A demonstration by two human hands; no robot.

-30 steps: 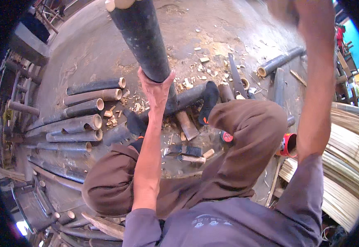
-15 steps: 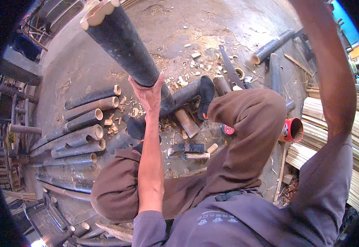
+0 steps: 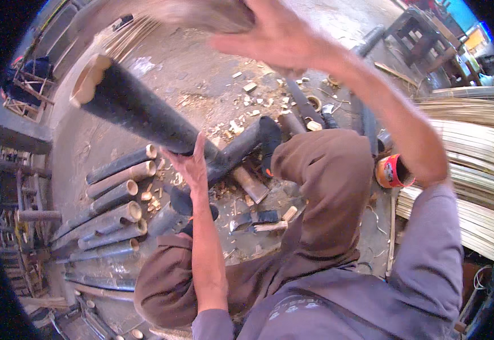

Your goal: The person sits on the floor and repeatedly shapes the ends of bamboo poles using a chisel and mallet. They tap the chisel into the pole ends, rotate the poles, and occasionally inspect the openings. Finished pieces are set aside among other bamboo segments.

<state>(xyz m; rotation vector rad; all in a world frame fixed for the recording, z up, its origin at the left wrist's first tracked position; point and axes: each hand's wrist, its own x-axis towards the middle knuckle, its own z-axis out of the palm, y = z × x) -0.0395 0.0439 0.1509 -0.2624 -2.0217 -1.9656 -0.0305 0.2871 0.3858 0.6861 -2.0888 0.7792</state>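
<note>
A thick dark bamboo tube [image 3: 139,107] slants up to the far left, its raised end cut in pale scallops. My left hand [image 3: 189,165] grips it near its lower end, thumb on one side and fingers on the other. That lower end rests by another dark bamboo tube [image 3: 244,146] lying across the floor. My right hand [image 3: 278,37] is raised beyond my knees, smeared by motion. It holds a long brown thing [image 3: 201,12], too blurred to name, reaching left above the slanted tube's scalloped end.
Several cut bamboo tubes [image 3: 111,198] lie in a row at the left. Pale chips [image 3: 250,86] litter the floor ahead. A dark block-like tool [image 3: 255,220] lies between my legs. At the right stand a red tin [image 3: 391,171] and stacks of pale bamboo strips [image 3: 468,153].
My right arm has swung down and left from high at the right, bringing its hand and the blurred thing into view. The slanted tube's raised end has shifted left and lower in the picture.
</note>
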